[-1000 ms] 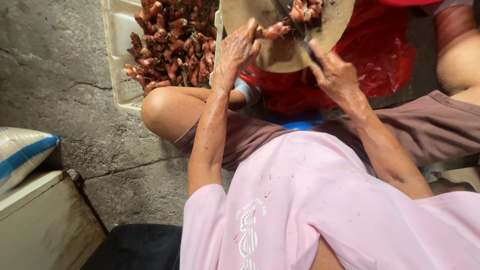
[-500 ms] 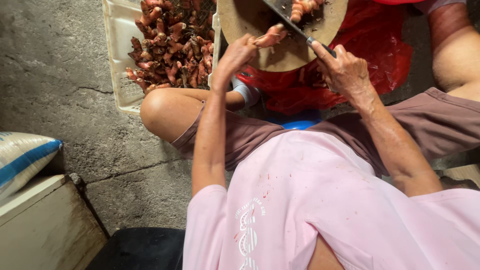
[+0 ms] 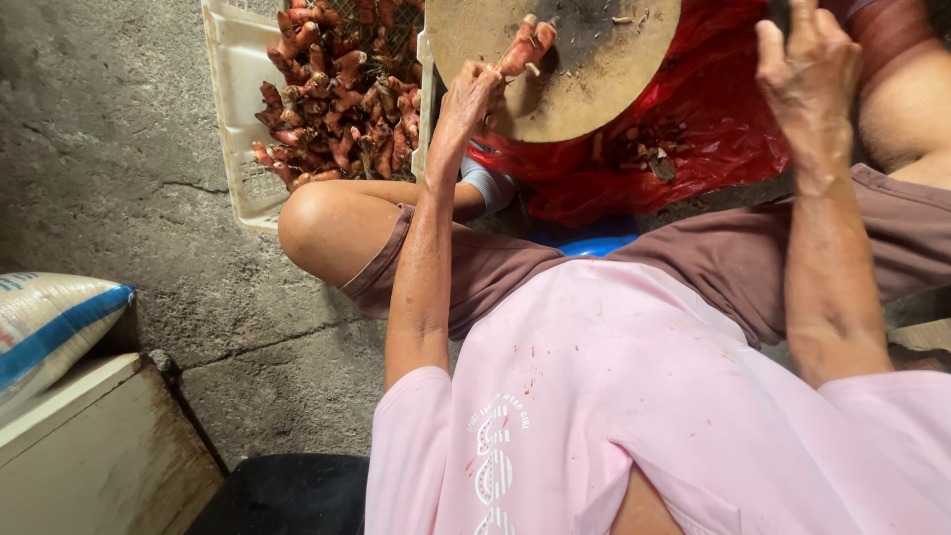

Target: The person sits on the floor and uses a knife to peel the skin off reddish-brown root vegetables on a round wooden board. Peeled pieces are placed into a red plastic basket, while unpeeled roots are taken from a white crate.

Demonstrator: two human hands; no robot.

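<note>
one hand is doing all the holding here. the left hand (image 3: 471, 94) is pinching a reddish root piece (image 3: 525, 45) at its near end, fingers closed around it, and pressing it down onto the round wooden chopping block (image 3: 584, 79). the root is pointing away from the grip, up and to the right across the block, so its long axis is running from the fingers out toward the block's middle, with the free end sticking out past the knuckles.

the right hand (image 3: 807, 74) is hovering well off to the right, over the red plastic sheet (image 3: 713, 129), fingers spread loose and holding nothing that i can see. no blade is showing in it in this view. so the left hand is touching the root, and the right one is well apart from it, on the far side of the block.

just left of the holding hand, the white plastic crate (image 3: 233, 109) is sitting full of more reddish roots (image 3: 337, 89), close beside the person's bent knee. a few trimmed scraps (image 3: 644, 149) are lying on the red sheet below the block's edge.
</note>
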